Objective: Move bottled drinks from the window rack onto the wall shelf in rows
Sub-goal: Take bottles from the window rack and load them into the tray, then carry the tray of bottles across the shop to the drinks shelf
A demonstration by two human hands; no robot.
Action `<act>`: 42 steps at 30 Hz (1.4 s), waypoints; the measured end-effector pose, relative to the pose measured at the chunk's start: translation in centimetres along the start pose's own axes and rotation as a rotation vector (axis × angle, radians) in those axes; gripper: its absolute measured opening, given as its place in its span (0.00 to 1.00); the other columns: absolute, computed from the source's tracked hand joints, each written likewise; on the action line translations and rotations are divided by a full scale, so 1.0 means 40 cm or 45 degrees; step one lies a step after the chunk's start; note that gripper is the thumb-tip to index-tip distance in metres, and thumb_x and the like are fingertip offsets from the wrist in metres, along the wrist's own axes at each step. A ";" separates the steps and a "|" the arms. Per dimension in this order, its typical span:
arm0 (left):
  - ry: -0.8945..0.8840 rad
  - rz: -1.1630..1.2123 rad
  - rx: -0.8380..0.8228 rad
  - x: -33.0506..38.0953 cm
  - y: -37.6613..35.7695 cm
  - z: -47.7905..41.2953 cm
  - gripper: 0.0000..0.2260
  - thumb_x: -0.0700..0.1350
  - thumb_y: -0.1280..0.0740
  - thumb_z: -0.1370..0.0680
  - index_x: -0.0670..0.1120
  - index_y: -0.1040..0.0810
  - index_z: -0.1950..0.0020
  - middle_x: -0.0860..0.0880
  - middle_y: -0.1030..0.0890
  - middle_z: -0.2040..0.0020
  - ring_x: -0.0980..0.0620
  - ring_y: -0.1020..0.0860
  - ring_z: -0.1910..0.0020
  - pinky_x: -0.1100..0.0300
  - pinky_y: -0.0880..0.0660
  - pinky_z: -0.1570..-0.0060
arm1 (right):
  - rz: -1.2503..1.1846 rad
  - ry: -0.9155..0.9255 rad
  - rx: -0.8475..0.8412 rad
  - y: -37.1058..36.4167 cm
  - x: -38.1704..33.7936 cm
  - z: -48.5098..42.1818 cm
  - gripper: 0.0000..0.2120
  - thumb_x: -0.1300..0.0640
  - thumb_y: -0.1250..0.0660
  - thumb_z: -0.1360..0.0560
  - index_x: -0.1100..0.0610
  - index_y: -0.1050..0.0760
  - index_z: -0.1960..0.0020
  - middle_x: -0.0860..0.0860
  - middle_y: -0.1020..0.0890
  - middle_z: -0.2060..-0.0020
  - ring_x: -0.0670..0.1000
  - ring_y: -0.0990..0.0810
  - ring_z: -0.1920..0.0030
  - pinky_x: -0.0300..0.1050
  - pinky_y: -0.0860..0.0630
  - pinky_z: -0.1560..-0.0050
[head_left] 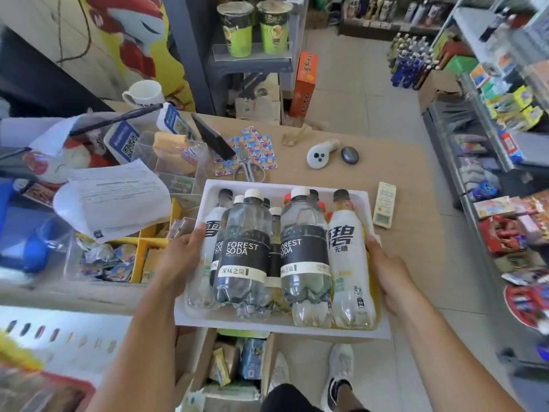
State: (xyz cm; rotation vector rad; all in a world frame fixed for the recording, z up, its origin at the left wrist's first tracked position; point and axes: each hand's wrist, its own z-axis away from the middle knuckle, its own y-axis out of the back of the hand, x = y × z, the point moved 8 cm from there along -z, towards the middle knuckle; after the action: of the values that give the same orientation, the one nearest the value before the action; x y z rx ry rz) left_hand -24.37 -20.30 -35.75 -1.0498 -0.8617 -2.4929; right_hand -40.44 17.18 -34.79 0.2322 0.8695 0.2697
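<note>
The left hand and right hand each grasp 1 side of the white tray; keep it level so the bottles do not tip

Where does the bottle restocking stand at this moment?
Done: the bottles stand packed together in a white tray. In hand: the left hand and right hand grip the tray's two sides at the wooden counter. Left: carrying it to the shelf and setting every bottle there in rows; none is placed yet.
</note>
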 end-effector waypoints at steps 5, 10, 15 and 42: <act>-0.022 0.024 -0.020 -0.014 -0.001 0.015 0.36 0.72 0.40 0.28 0.39 0.18 0.50 0.40 0.15 0.57 0.38 0.17 0.60 0.44 0.20 0.55 | -0.040 0.047 -0.009 0.022 0.005 0.018 0.19 0.42 0.34 0.21 0.57 0.20 0.59 0.56 0.14 0.60 0.57 0.15 0.57 0.56 0.19 0.45; -0.049 0.046 -0.059 -0.022 -0.037 0.038 0.34 0.70 0.38 0.25 0.36 0.20 0.54 0.40 0.18 0.59 0.44 0.22 0.63 0.51 0.26 0.59 | -0.144 0.037 0.029 0.089 0.014 0.033 0.15 0.47 0.30 0.22 0.60 0.16 0.57 0.58 0.13 0.59 0.62 0.14 0.52 0.64 0.20 0.44; -0.068 0.089 -0.117 0.014 -0.106 0.079 0.32 0.68 0.35 0.26 0.38 0.17 0.53 0.39 0.14 0.58 0.32 0.17 0.54 0.37 0.21 0.50 | -0.160 0.076 0.107 0.179 0.049 0.046 0.16 0.47 0.30 0.22 0.59 0.16 0.59 0.57 0.13 0.61 0.62 0.14 0.54 0.66 0.20 0.44; -0.388 0.025 -0.129 0.439 -0.973 0.563 0.27 0.61 0.36 0.21 0.37 0.17 0.57 0.40 0.15 0.62 0.44 0.18 0.66 0.45 0.20 0.58 | -0.319 0.266 0.204 1.238 0.012 -0.139 0.15 0.45 0.34 0.20 0.55 0.18 0.55 0.54 0.14 0.56 0.57 0.17 0.51 0.57 0.22 0.40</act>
State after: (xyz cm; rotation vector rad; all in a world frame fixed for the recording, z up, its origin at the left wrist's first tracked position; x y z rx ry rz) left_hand -42.90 23.31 -26.58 -1.4931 -0.8065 -2.4190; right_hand -51.29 64.45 -23.32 0.2437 1.1183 -0.0109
